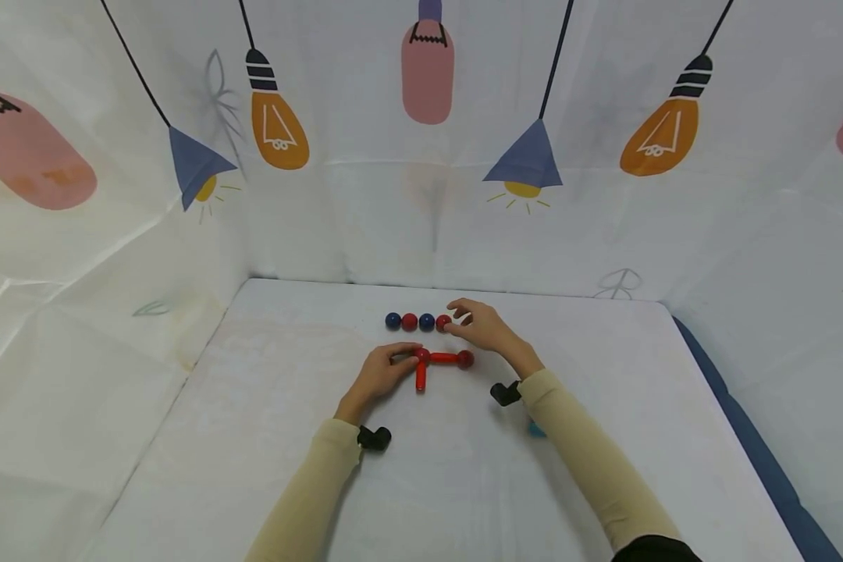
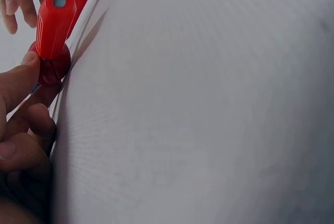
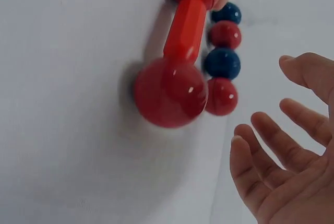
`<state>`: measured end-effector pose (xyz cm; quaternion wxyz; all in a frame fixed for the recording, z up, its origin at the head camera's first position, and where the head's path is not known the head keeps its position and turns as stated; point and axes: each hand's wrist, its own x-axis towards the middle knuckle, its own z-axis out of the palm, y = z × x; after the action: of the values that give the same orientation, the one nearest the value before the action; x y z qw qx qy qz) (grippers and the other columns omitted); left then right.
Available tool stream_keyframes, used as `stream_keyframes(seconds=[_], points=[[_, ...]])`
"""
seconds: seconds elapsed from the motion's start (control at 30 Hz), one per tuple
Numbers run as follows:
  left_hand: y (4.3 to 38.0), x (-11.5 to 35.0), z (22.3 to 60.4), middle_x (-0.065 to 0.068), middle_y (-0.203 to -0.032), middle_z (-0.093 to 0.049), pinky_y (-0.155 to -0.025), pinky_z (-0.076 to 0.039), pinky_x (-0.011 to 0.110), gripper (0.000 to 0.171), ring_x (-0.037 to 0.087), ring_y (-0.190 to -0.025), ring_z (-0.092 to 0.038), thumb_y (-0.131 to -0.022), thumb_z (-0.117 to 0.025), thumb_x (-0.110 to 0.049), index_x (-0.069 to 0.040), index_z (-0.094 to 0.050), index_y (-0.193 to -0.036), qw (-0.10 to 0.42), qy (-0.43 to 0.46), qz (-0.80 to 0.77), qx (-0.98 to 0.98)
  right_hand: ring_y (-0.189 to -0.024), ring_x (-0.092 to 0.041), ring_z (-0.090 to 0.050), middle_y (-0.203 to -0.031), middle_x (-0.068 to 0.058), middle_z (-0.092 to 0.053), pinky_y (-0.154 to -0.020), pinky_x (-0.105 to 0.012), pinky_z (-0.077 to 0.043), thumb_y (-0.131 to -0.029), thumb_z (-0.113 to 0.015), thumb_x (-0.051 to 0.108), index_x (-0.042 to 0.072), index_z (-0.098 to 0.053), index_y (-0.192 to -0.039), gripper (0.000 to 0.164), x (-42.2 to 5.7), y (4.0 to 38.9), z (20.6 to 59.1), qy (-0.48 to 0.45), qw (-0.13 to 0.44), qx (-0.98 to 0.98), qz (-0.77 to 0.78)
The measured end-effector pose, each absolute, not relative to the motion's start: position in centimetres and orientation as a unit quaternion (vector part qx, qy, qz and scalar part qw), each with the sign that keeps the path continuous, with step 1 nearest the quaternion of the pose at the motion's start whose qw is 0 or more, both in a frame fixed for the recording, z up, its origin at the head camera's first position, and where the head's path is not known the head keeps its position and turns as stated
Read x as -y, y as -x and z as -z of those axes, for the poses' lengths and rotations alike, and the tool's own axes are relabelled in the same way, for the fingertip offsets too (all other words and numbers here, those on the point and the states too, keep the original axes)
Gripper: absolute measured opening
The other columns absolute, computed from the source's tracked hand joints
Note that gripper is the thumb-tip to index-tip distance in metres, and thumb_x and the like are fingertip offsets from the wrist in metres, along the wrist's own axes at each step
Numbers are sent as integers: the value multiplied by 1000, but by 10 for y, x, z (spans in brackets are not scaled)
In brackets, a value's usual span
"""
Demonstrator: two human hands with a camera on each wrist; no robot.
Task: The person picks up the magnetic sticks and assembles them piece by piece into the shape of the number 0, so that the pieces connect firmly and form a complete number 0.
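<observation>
My left hand (image 1: 382, 371) pinches a red ball (image 2: 55, 70) between thumb and fingers. Two red magnetic sticks join that ball at a right angle. One stick (image 1: 443, 358) runs rightward to a second red ball (image 3: 170, 92); the other stick (image 1: 421, 378) points toward me, a round metal tip showing on its free end in the left wrist view. Spread and slightly bent, the fingers of my right hand (image 1: 487, 326) hover beside the red ball (image 3: 223, 97) at the right end of a row. In the right wrist view a gap separates this hand from the ball.
Behind the joined pieces, the row alternates blue ball (image 1: 393, 321), red ball (image 1: 410, 321) and blue ball (image 1: 426, 322) before its red end. A blue object (image 1: 536, 429) lies partly hidden under the right forearm. White printed cloth (image 1: 365, 226) hangs behind the white table (image 1: 464, 484).
</observation>
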<state>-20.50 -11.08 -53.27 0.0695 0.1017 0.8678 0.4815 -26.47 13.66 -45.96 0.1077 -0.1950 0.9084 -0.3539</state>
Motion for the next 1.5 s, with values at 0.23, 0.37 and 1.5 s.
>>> stream_keyframes(seconds=[0.23, 0.37, 1.5], points=[[204, 110, 531, -1, -134, -70, -108, -48, 50, 32, 25, -128, -60, -101, -67, -28, -22, -71, -132, 71, -109, -481, -867, -126, -38, -61, -133, -20, -64, -99, -51, -55, -100, -67, 29, 5, -54, -144, 52, -152, 281, 472, 181, 159, -898, 369], [204, 109, 533, -2, -134, -70, -106, -48, 49, 31, 24, -127, -61, -101, -67, -28, -23, -71, -132, 72, -112, -482, -866, -126, -37, -59, -136, -21, -63, -94, -47, -58, -101, -66, 29, 6, -54, -145, 51, -157, 287, 478, 170, 181, -889, 384], [205, 115, 534, -2, -132, -71, -98, -50, 43, 31, 20, -117, -62, -101, -67, -26, -21, -72, -131, 67, -120, -474, -869, -119, -32, -64, -127, -14, -70, -97, -44, -56, -98, -71, 24, 10, -67, -128, 33, -141, 303, 494, 184, 162, -901, 358]])
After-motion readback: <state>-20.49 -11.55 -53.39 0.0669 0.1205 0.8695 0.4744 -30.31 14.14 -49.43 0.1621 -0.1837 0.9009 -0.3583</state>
